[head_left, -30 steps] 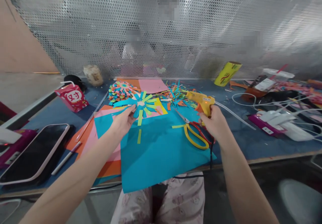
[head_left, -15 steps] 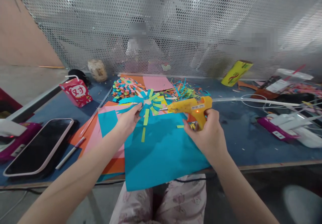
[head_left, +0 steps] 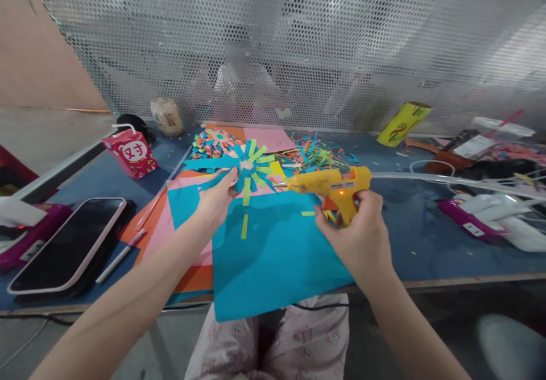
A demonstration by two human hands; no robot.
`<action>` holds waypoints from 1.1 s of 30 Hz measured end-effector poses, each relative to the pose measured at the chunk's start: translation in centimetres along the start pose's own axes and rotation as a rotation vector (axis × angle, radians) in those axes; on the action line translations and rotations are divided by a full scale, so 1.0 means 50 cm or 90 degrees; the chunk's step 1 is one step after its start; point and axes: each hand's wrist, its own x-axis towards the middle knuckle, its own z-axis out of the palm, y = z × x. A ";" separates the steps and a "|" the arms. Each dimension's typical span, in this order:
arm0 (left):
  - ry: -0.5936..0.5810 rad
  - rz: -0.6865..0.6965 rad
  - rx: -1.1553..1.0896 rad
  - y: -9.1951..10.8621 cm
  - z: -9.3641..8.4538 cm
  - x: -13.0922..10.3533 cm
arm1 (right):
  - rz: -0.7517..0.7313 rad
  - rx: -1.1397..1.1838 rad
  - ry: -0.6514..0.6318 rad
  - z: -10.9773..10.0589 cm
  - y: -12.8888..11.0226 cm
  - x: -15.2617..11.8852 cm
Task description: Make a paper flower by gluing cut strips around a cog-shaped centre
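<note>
My left hand (head_left: pixel 217 198) pinches a paper flower (head_left: pixel 247 169) made of blue and green strips and holds it a little above the table. My right hand (head_left: pixel 360 235) grips a yellow hot glue gun (head_left: pixel 328 184); its orange light glows and its nozzle points left, close to the flower's right side. A clear glue stick (head_left: pixel 426 176) juts out of the gun's back to the right. Under both hands lies a large teal paper sheet (head_left: pixel 273 255) with loose green strips on it, on top of pink and orange sheets (head_left: pixel 187 255).
A phone (head_left: pixel 63 243) and a white pen (head_left: pixel 121 255) lie at the left, with a red drink carton (head_left: pixel 130 153) behind them. Paper scraps (head_left: pixel 315 155), a finished multicoloured flower (head_left: pixel 211 144) and a yellow-green roll (head_left: pixel 403 123) are at the back. Cables and chargers (head_left: pixel 490 209) crowd the right. A perforated metal screen (head_left: pixel 273 44) closes the far side.
My right hand lifted the glue gun from beside the scissors and swung its nozzle left towards the flower. My left hand raised the flower slightly. The scissors are now hidden behind my right hand.
</note>
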 end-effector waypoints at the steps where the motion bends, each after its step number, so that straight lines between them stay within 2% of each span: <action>1: 0.003 -0.017 0.017 -0.001 0.000 0.001 | 0.042 0.014 -0.009 -0.003 0.009 0.012; 4: 0.027 -0.041 0.037 -0.003 0.005 0.002 | 0.141 0.023 -0.054 0.001 0.046 0.067; 9: 0.060 -0.006 0.034 0.002 0.011 -0.003 | 0.197 -0.153 -0.145 0.048 0.122 0.159; 12: 0.070 -0.007 0.053 0.002 0.011 -0.003 | 0.148 -0.284 -0.172 0.071 0.152 0.172; 15: 0.063 0.006 0.060 -0.004 0.009 0.000 | 0.058 -0.411 -0.190 0.069 0.166 0.159; 21: 0.062 0.030 0.096 -0.011 0.004 0.006 | -0.077 -0.529 -0.111 0.030 0.175 0.135; 24: 0.052 0.040 0.094 -0.010 0.002 0.007 | -0.064 -0.530 -0.113 0.009 0.173 0.137; 28: 0.055 0.068 0.073 -0.010 -0.001 0.009 | 0.048 -0.474 -0.135 -0.019 0.153 0.141; 31: 0.090 0.042 0.062 -0.013 0.001 0.009 | 0.095 -0.333 -0.131 -0.032 0.118 0.129; 33: 0.095 0.034 0.057 -0.014 0.002 0.008 | 0.078 -0.192 -0.139 -0.034 0.086 0.111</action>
